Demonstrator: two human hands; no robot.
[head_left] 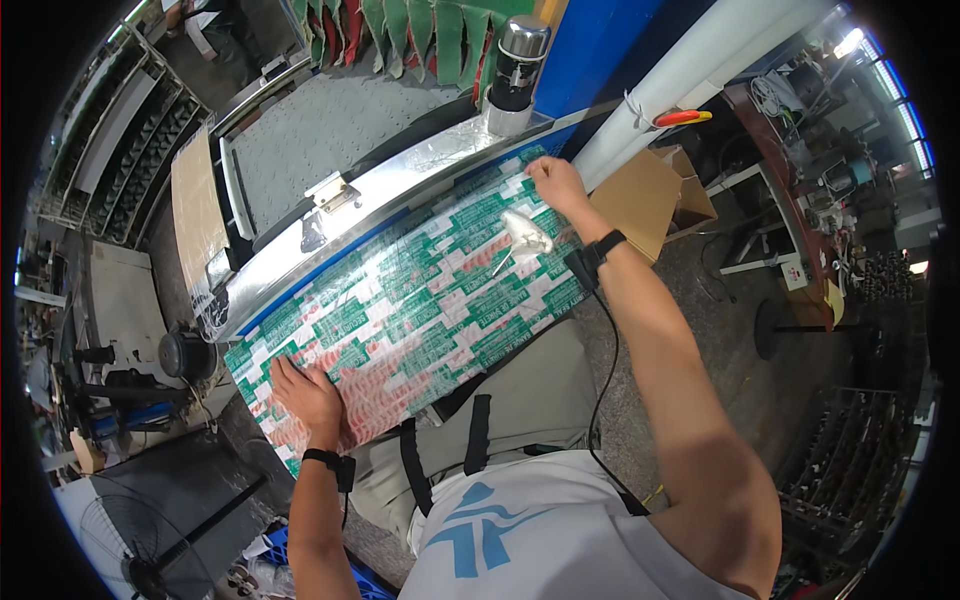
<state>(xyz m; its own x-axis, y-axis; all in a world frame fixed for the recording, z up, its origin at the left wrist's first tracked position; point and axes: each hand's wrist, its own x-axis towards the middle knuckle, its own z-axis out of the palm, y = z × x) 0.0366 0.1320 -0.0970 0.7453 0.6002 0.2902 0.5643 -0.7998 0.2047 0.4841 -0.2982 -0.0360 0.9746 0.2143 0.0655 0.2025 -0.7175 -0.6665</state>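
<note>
A long sheet (420,300) printed in green, white and red lies flat across the person's lap and the edge of a metal bench (400,170), running from lower left to upper right; its surface is glossy and catches the light. The left hand (310,395) presses palm down on the sheet's near-left end, fingers spread and flat, gripping nothing; the right hand (556,183) rests at the far-right corner, fingers curled onto the sheet's edge, though whether it pinches the edge or only presses on it cannot be told. Just below the right hand, on the sheet, lies a small pale tool (524,236) with a thin handle, untouched by either hand; each wrist carries 1 dark band, and a black cable (603,380) runs from the right wrist down toward the body. Beyond the right hand stands a steel flask (518,62) on the bench's far edge; right of that hand sits an open cardboard box (660,200) on the floor, with a white pipe (700,70) slanting above it; below the left hand, on the floor, stands a fan (140,545).
</note>
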